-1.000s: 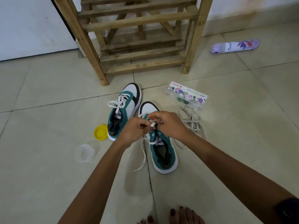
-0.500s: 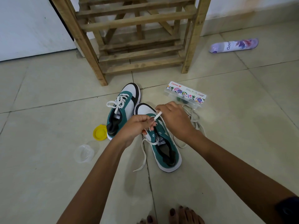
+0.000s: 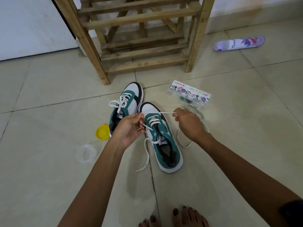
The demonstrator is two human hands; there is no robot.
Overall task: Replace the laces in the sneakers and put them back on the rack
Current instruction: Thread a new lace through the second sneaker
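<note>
Two green and white sneakers stand on the tiled floor below the wooden rack (image 3: 91,46). The left sneaker (image 3: 127,104) is fully laced and tied. The right sneaker (image 3: 164,141) is laced only through its front eyelets with a white lace (image 3: 157,113). My right hand (image 3: 188,123) pinches one end of that lace and holds it stretched out to the right over the toe. My left hand (image 3: 129,126) grips the lace at the shoe's left side; the other end trails loose on the floor. A pile of old beige laces (image 3: 185,141) lies partly hidden behind my right wrist.
A clear plastic box of paints (image 3: 190,94) lies right of the sneakers. A yellow lid (image 3: 102,132) and a clear plastic cup (image 3: 86,152) sit to the left. A purple spray can (image 3: 239,43) lies at the back right. My toes (image 3: 177,217) show at the bottom edge.
My right hand has drawn the lace end out to the right, away from my left hand, so the lace now runs taut across the toe. The right sneaker has shifted slightly.
</note>
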